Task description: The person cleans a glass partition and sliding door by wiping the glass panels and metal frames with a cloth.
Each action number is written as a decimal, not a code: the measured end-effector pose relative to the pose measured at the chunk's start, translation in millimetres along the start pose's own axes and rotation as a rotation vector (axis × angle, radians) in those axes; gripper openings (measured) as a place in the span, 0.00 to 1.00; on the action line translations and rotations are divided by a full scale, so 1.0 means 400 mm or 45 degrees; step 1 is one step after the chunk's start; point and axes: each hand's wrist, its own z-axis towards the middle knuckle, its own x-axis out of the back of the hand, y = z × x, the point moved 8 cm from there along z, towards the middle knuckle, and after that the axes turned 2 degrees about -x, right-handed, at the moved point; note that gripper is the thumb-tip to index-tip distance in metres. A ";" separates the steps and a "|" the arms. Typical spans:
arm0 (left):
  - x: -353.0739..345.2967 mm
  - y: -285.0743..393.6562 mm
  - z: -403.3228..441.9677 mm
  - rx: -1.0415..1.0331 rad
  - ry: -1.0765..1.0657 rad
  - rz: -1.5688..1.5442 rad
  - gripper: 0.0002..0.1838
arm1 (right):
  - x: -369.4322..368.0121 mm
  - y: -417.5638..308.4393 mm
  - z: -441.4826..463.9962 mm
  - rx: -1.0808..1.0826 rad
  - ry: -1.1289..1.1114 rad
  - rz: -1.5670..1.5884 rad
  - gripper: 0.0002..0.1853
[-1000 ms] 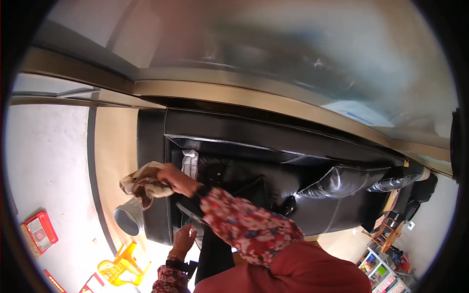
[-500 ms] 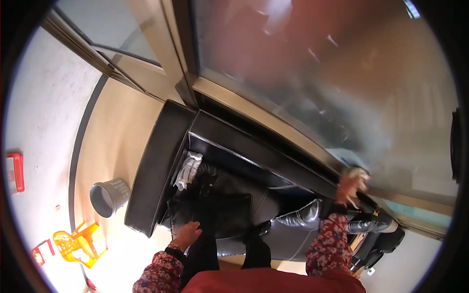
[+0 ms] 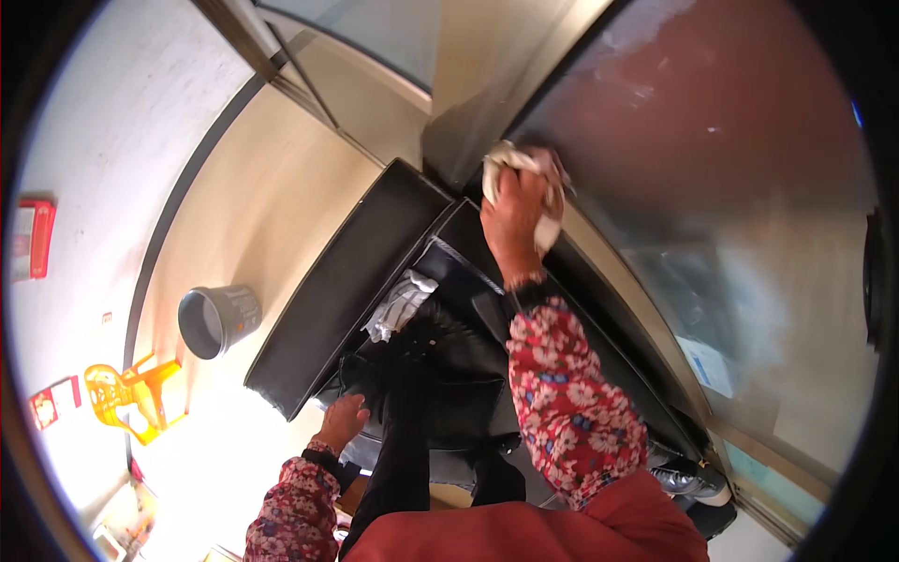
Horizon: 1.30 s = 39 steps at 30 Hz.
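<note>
Head view: your right hand (image 3: pixel 513 225) is closed around a bunched cloth (image 3: pixel 551 201) at the window frame's corner, above the black sofa (image 3: pixel 346 281). Your left hand (image 3: pixel 343 421) hangs partly open, holding nothing.

Seen from the head view, the person wears a full, slightly creased right sleeve (image 3: pixel 576 403) between four and five o'clock and a matching left sleeve (image 3: pixel 292 510) at seven, both red and closely printed with pale flowers and small blue patches. Each narrows to a plain dark cuff, the right cuff (image 3: pixel 532 293) next to the right hand (image 3: pixel 515 225) and the left cuff (image 3: pixel 324 456) next to the left hand (image 3: pixel 344 421). Toward six o'clock spreads a plain red garment (image 3: pixel 524 537), with black trousers (image 3: pixel 398 468) showing beyond its edge.
</note>
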 end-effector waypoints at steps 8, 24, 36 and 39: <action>-0.047 -0.167 -0.057 0.395 0.165 -0.356 0.16 | -0.103 0.015 -0.078 -1.000 -0.277 1.808 0.18; -0.225 -0.236 -0.323 0.713 -0.046 -0.453 0.18 | -0.974 -0.340 -0.473 -1.241 -1.439 1.971 0.08; -0.133 -0.197 -0.184 0.554 0.063 -0.532 0.17 | -0.434 0.157 -0.114 -1.732 0.056 3.182 0.22; -0.087 -0.143 -0.168 0.542 -0.057 -0.395 0.20 | -0.197 0.074 -0.053 -1.234 -0.223 3.614 0.21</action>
